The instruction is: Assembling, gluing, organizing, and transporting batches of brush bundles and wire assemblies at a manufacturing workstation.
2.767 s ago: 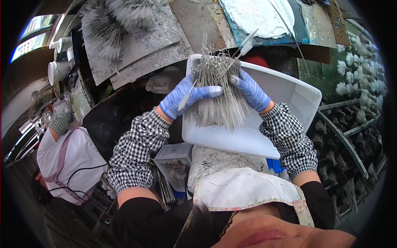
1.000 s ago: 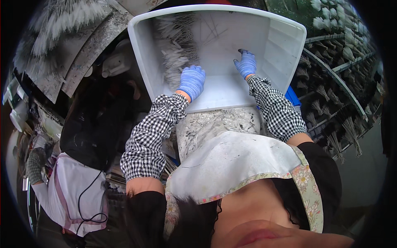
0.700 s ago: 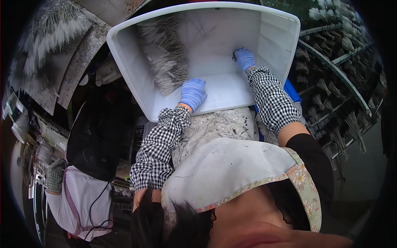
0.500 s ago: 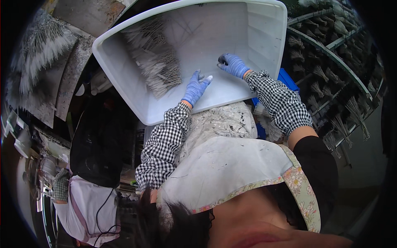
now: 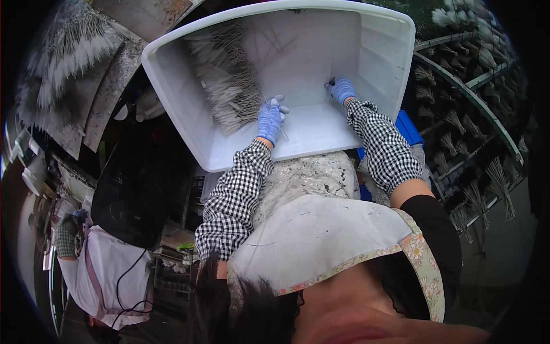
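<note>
A large white plastic bin (image 5: 321,150) tilts open in front of me. Along its left side lies a pile of thin wire-stemmed brushes (image 5: 232,86) with pale bristles. My left hand (image 5: 270,119), in a blue glove with pale fingertips, is closed at the right edge of the pile. A slim pale brush (image 5: 285,134) pokes out below its fingers. Toward the bin's right wall is my right hand (image 5: 342,90), also blue-gloved, with dark fingertips drawn together. Whatever those fingertips may pinch is too small to make out.
A few loose wire brushes (image 5: 275,43) lie deeper in the bin. Racks (image 5: 475,103) with bundles of brushes stand on the right. More brushes (image 5: 71,51) lie on a worn board at the far left. A blue crate (image 5: 409,128) sits beside the bin. Another person (image 5: 117,275) works at lower left.
The bin and surroundings have shifted right in the view. My left hand has moved closer to the pile and closed, and a slim brush now shows at it. My right hand stays over the bin's right part.
</note>
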`<state>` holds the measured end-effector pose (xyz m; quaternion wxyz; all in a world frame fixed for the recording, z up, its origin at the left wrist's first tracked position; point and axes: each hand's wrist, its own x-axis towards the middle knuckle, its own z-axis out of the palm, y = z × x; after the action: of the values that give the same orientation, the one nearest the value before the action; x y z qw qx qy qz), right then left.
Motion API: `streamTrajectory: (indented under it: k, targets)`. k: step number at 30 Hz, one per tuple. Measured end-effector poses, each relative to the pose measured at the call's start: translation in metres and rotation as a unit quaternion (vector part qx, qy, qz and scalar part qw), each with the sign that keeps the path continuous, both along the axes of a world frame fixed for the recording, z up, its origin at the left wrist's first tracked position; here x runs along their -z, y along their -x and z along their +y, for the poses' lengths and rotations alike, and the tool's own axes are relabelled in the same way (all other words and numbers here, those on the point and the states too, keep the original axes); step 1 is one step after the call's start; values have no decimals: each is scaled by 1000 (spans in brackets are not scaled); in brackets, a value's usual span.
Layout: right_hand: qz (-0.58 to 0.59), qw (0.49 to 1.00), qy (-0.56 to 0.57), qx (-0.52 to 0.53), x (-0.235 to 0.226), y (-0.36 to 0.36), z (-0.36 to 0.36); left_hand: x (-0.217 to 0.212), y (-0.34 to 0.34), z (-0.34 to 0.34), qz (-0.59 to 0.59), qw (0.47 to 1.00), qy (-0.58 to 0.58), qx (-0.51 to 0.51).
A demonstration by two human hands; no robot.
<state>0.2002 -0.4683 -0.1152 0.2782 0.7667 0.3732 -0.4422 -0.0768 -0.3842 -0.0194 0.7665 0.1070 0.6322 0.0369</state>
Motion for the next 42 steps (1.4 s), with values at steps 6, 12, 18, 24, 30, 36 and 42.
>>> streamTrajectory:
  k: [6,12,18,24,30,36,42]
  targets:
    - [111,978,-175,-28,-27,66,139,11,25,5,93,979,-168,73]
    - [148,918,-195,-311,-8,44,199,39,-84,46,220,910,-221,273]
    - [213,744,-344,-531,16,118,299,200,-33,60,353,795,-369,328]
    - [117,727,-259,-625,39,13,229,106,-101,62,254,869,-184,383]
    - [163,708,-212,-653,-3,29,231,105,-56,75,234,828,-228,456]
    - [178,790,-299,-504,-30,-49,169,45,-24,28,178,884,-271,336]
    - [-20,898,-253,-360,-27,-31,169,6,9,17,-65,986,-156,-4]
